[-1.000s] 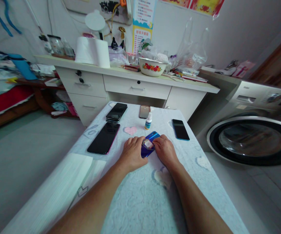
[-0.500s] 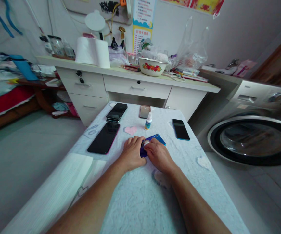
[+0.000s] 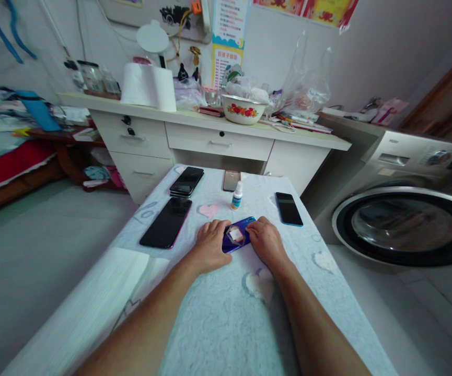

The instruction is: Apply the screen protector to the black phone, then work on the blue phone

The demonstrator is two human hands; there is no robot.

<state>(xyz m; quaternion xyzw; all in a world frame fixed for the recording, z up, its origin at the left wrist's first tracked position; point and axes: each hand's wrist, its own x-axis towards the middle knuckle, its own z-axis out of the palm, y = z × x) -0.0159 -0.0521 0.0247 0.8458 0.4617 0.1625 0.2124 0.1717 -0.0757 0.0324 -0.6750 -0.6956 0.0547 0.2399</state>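
Note:
A blue-purple phone (image 3: pixel 242 227) lies back up on the cloth-covered table, with a pale sticker-like patch (image 3: pixel 235 235) in the middle of its back. Around its left end my left hand (image 3: pixel 210 243) is closed, thumb on the near edge and fingers at the far edge. My right hand (image 3: pixel 267 241) rests at the phone's right part, fingertips pressed together on its back. Whatever those fingers pinch, if anything, is hidden. Just beyond the phone stands a small white spray bottle (image 3: pixel 236 196) with a blue and yellow label.
A large black phone (image 3: pixel 166 222) lies at the left, with stacked phones (image 3: pixel 187 180) behind it. At the back is a brownish phone or case (image 3: pixel 232 180); at the right, another phone (image 3: pixel 289 209). Behind the table stands a white desk (image 3: pixel 220 143); a washing machine (image 3: pixel 390 162) is at the right.
My right hand has slid right along the phone's back, uncovering the pale patch. My left hand keeps its hold on the left end. The view has shifted slightly.

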